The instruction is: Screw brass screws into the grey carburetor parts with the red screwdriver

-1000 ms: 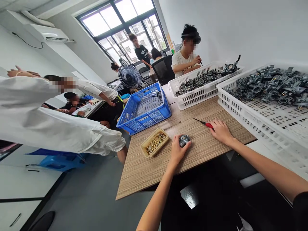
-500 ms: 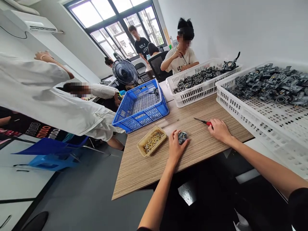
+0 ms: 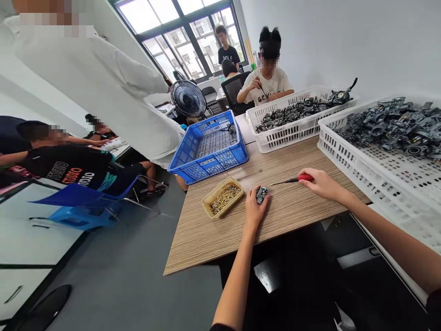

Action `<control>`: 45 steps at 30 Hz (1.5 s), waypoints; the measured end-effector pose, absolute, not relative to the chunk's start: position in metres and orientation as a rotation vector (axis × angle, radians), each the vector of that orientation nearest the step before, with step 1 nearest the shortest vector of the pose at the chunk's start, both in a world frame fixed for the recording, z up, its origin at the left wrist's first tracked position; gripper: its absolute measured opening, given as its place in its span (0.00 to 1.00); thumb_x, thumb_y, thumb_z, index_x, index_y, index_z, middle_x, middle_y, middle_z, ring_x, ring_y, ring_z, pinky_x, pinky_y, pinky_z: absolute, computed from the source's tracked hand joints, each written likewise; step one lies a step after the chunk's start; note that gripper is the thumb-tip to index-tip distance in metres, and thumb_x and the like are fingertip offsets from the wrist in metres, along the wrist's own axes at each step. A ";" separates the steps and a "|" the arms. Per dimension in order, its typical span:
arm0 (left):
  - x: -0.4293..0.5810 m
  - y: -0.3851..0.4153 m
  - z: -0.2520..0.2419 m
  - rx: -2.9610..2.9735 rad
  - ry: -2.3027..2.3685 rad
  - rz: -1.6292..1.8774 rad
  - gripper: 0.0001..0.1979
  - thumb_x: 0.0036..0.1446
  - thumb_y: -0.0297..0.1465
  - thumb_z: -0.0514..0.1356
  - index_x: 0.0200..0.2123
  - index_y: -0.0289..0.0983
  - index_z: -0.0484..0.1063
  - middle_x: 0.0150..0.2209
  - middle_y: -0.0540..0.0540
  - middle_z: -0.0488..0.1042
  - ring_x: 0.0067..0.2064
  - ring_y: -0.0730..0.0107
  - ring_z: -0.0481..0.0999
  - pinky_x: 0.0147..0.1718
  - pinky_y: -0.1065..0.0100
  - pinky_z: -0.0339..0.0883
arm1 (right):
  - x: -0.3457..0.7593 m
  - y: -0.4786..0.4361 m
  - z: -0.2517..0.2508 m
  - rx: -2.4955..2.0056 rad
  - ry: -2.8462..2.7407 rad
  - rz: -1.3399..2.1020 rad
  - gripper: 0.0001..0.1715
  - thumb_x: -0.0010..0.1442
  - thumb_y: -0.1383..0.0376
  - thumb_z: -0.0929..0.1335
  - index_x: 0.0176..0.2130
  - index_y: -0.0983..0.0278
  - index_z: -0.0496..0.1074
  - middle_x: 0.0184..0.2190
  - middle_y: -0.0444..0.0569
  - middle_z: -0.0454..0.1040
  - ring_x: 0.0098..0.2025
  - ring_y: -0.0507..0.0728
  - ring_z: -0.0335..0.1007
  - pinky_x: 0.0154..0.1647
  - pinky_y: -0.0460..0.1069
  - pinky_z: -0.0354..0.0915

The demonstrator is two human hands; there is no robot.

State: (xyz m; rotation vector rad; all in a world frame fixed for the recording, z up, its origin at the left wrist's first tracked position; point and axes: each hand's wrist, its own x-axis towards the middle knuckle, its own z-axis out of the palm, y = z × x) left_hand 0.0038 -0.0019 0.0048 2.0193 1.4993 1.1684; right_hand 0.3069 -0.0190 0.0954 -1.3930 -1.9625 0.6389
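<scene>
**IN HAND:** Here we go, a small dark-grey metal carburettor part (image 3: 262, 195) sits in the left hand (image 3: 255, 210), and the fingers close narrow around it, right at the middle of the striped wood-grain table top (image 3: 213, 239).

**RIGHT HAND:** Over to the right of it on the table, the right hand (image 3: 320, 182) wraps its fingers snugly round a slim red-handled screwdriver (image 3: 302, 178), the thin steel shaft aimed at the part, tip just short of touching.

**THE PART:** Compact, dull metal with a round opening; the left fingers hide much of it, so fine detail is hard to call.

**SCREWS:** Just left of the part, a shallow tan tray (image 3: 223, 197) lies on the table, heaped with small brass screws (image 3: 224, 198).

**CRATES:** Beyond the table's right side, a white perforated plastic crate (image 3: 347, 163) overflows with grey carburettor bodies (image 3: 386, 128); a second white crate (image 3: 272, 140) sits at the far end.

**BLUE BASKET:** At the table's far left corner, an almost bare blue plastic basket (image 3: 210, 168).

**ROOM:** Past the table, a seated co-worker (image 3: 267, 85) works with a small screwdriver, near a black fan (image 3: 188, 99).
</scene>
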 end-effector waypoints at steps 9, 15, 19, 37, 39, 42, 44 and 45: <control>0.004 -0.004 0.007 2.058 1.459 1.163 0.21 0.65 0.35 0.66 0.60 0.40 0.71 0.54 0.40 0.76 0.55 0.56 0.79 0.58 0.55 0.72 | 0.283 -0.043 0.113 -1.121 -2.224 0.152 0.14 0.74 0.70 0.63 0.54 0.58 0.72 0.49 0.53 0.79 0.47 0.63 0.76 0.49 0.56 0.69; 0.005 -0.005 0.006 2.068 1.459 1.157 0.21 0.65 0.34 0.66 0.60 0.40 0.72 0.54 0.40 0.76 0.56 0.55 0.79 0.59 0.54 0.72 | 0.281 -0.043 0.109 -1.132 -2.269 0.071 0.14 0.74 0.72 0.64 0.55 0.60 0.72 0.49 0.52 0.79 0.44 0.61 0.75 0.47 0.55 0.67; 0.005 -0.005 0.006 2.070 1.461 1.157 0.21 0.64 0.34 0.66 0.60 0.41 0.72 0.54 0.40 0.76 0.56 0.55 0.79 0.59 0.54 0.73 | 0.281 -0.043 0.107 -1.139 -2.265 0.080 0.14 0.74 0.72 0.64 0.54 0.59 0.72 0.49 0.52 0.79 0.44 0.61 0.75 0.46 0.54 0.67; 0.006 -0.007 0.008 2.068 1.473 1.139 0.21 0.65 0.34 0.66 0.60 0.41 0.72 0.54 0.40 0.76 0.56 0.55 0.78 0.59 0.54 0.72 | 0.279 -0.043 0.103 -1.157 -2.273 0.061 0.13 0.75 0.70 0.63 0.53 0.60 0.73 0.48 0.53 0.80 0.46 0.62 0.77 0.47 0.55 0.65; 0.006 -0.007 0.008 2.068 1.479 1.138 0.21 0.65 0.34 0.66 0.60 0.41 0.72 0.54 0.40 0.76 0.56 0.55 0.78 0.59 0.55 0.72 | 0.279 -0.043 0.104 -1.161 -2.274 0.054 0.13 0.74 0.70 0.63 0.53 0.60 0.73 0.48 0.53 0.80 0.46 0.62 0.77 0.47 0.55 0.65; 0.006 -0.007 0.008 2.065 1.480 1.140 0.21 0.65 0.35 0.66 0.60 0.41 0.72 0.54 0.40 0.76 0.56 0.55 0.78 0.58 0.55 0.72 | 0.280 -0.044 0.106 -1.171 -2.268 0.038 0.12 0.74 0.69 0.63 0.53 0.60 0.73 0.48 0.54 0.80 0.46 0.63 0.77 0.47 0.55 0.65; 0.006 -0.006 0.008 2.065 1.474 1.142 0.21 0.65 0.35 0.66 0.60 0.41 0.72 0.54 0.40 0.76 0.56 0.55 0.78 0.59 0.55 0.72 | 0.280 -0.045 0.109 -1.177 -2.255 0.028 0.12 0.75 0.69 0.63 0.54 0.60 0.73 0.48 0.54 0.80 0.47 0.63 0.77 0.48 0.56 0.65; 0.006 -0.006 0.008 2.065 1.473 1.142 0.21 0.65 0.35 0.66 0.60 0.41 0.72 0.54 0.40 0.76 0.56 0.55 0.78 0.59 0.55 0.72 | 0.280 -0.046 0.110 -1.176 -2.251 0.028 0.13 0.75 0.68 0.63 0.54 0.60 0.73 0.48 0.54 0.80 0.47 0.63 0.77 0.48 0.56 0.65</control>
